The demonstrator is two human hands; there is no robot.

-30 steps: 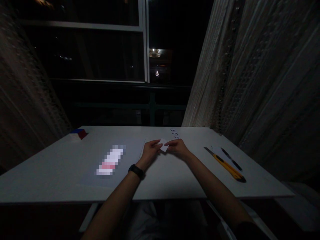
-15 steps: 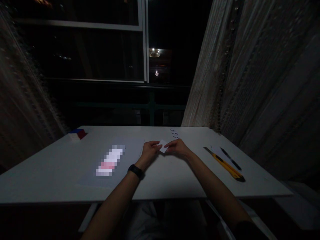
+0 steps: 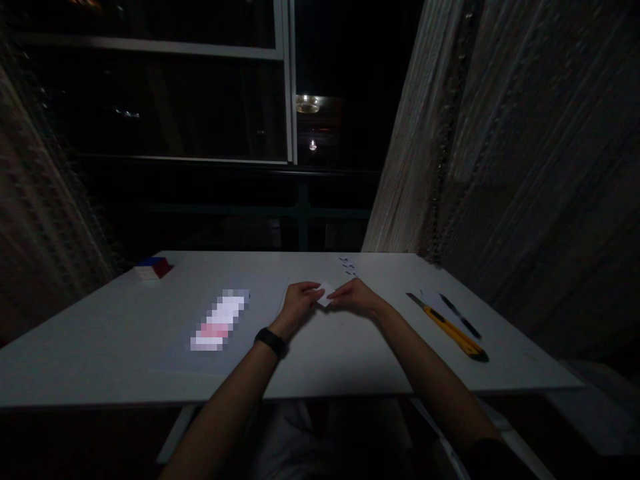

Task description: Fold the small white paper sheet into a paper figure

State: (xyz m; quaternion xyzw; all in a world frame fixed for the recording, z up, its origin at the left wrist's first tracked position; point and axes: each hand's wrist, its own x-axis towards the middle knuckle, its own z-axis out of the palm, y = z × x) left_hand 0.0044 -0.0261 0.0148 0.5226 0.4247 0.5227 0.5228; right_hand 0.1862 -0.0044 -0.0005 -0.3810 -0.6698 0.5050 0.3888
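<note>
Both my hands meet over the middle of a white table (image 3: pixel 125 353) in dim light. My left hand (image 3: pixel 299 305), with a dark band on its wrist, pinches one side of a small white paper piece (image 3: pixel 326 293). My right hand (image 3: pixel 358 298) pinches the other side of the same piece. The paper is held just above the tabletop. A large sheet of paper (image 3: pixel 260 300) lies flat to the left of my hands.
A yellow utility knife (image 3: pixel 449 327) and a black pen (image 3: pixel 460 316) lie at the right. A red and blue cube (image 3: pixel 151 267) sits at the far left corner. Small paper scraps (image 3: pixel 349 267) lie beyond my hands. Curtains hang at both sides of a dark window.
My hands and the paper piece stay nearly in place; the fingers shift slightly on the piece. The view drifts a little.
</note>
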